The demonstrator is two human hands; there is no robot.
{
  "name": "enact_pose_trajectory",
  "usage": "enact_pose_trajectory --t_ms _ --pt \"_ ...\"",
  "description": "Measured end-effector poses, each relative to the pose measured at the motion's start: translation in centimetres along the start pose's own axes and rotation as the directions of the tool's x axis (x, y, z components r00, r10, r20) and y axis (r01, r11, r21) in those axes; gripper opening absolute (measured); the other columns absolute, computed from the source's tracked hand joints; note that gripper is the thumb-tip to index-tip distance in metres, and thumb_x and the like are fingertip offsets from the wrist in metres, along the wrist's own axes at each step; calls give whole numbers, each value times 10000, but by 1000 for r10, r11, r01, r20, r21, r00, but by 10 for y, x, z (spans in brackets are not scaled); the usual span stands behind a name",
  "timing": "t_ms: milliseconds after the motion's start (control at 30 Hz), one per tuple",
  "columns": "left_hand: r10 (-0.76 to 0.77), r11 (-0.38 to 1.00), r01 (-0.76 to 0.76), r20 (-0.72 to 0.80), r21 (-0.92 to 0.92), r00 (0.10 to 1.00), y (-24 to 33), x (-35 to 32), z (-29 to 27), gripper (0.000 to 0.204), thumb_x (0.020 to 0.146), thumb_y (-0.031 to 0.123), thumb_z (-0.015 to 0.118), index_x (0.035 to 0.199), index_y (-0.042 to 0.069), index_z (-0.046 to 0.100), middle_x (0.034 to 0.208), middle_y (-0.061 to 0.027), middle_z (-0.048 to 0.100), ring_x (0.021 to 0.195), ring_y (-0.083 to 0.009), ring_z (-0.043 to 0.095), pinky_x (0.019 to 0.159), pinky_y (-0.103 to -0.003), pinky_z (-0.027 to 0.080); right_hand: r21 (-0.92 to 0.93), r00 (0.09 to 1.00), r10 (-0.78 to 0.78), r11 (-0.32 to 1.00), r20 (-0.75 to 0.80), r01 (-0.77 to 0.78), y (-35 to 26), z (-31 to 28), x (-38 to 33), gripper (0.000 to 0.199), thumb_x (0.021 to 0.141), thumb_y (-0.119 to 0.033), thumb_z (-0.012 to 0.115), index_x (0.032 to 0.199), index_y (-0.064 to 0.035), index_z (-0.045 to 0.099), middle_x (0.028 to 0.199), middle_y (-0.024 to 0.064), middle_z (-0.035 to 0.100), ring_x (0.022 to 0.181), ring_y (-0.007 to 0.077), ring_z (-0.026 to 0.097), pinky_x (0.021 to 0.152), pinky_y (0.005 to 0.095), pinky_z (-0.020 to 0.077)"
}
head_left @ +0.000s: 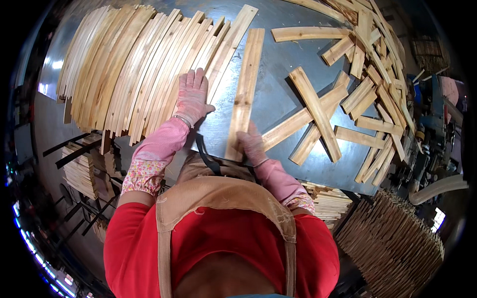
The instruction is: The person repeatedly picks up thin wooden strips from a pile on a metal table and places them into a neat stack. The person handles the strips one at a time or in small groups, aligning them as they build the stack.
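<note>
My left hand [192, 97], in a pinkish glove, lies flat with its fingers stretched on the right part of a long row of wooden slats [134, 64]. The slats stand side by side, packed closely. To the right of that row, a single knotty slat [247, 74] points away from me. My right hand [254, 144], gloved too and slightly blurred, grips its near end from the right side. Another pale slat [231, 42] leans along the row's right end, just beyond my left fingertips.
A loose, crossed heap of slats [367, 94] covers the right of the metal table [278, 64]. Two longer slats cross [318, 116] nearer to me. Stacked slats [79, 171] sit on a rack at lower left. A large bundle of thin strips [392, 243] stands at lower right.
</note>
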State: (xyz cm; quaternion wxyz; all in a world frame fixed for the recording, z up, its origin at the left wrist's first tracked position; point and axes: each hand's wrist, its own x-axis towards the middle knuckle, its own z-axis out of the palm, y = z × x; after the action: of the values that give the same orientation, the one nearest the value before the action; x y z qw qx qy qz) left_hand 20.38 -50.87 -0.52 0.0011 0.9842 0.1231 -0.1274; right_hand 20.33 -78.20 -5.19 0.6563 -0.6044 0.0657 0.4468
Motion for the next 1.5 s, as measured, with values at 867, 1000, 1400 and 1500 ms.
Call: enact_pose_trajectory --t_ms 867,1000,1400,1500 --pt "168 928 -173 -43 -331 985 82 -81 13 693 921 389 751 1474 10 576 1615 -266 471 1507 -430 437 1288 -523 305 -882 705 -576 61 -414 -467 -62 -301 -69 875 800 -211 767 1603 -105 436 1544 219 523 1387 424 527 1111 532 496" --pt "357 769 -330 -61 -547 932 216 -54 25 949 737 522 894 1498 68 554 1646 -293 369 1522 -475 374 1266 -527 322 -869 787 -378 124 -487 -478 -80 -320 -69 827 881 -290 754 1634 -175 434 1484 173 596 1368 401 564 1130 491 491" --pt "335 -411 574 468 -708 818 269 -39 14 682 855 167 600 1490 -77 539 1217 -197 742 992 -291 763 909 -412 633 88 919 -238 957 -315 278 -34 -301 -38 620 1090 -300 584 1606 19 459 1477 178 621 1335 259 599 1161 345 444" --pt "232 -675 552 569 -490 789 298 -28 47 558 986 258 617 1449 -51 574 1195 -208 754 984 -331 765 949 -475 630 -405 936 -233 907 -263 112 -28 -236 -35 676 1098 -390 589 1621 11 439 1550 220 581 1391 320 591 1210 379 420"
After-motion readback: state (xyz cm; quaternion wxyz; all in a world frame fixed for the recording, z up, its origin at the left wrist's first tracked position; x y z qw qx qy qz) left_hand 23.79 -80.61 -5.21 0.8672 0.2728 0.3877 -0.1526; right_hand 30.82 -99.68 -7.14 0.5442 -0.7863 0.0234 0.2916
